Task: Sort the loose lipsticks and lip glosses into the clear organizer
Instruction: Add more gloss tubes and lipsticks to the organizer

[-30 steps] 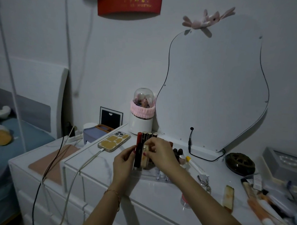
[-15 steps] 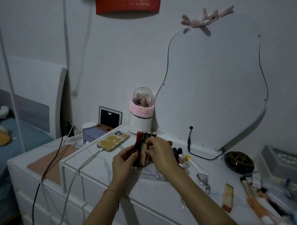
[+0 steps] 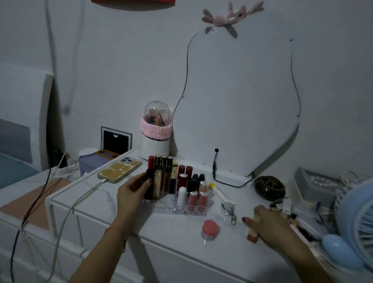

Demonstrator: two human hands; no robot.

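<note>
Clear plastic organizer (image 3: 180, 210) sits mid-bench, her left hand (image 3: 133, 188) gripping its tall tubes, right hand (image 3: 267, 221) closing on a loose lip gloss (image 3: 254, 232); a nudge could topple them.

The organizer (image 3: 180, 211) at centre frame is clear, glossy plastic. The tubes (image 3: 163, 174) standing in it have shiny gold and dark caps. The dresser top (image 3: 178, 232) looks smooth, white and faintly veined like marble. Upper centre, a fluffy pink cloth band (image 3: 155, 127) wraps a white matt canister (image 3: 154, 146) under a clear glossy dome (image 3: 157, 110). At lower right, the blue fan (image 3: 360, 221) is smooth plastic.
</note>
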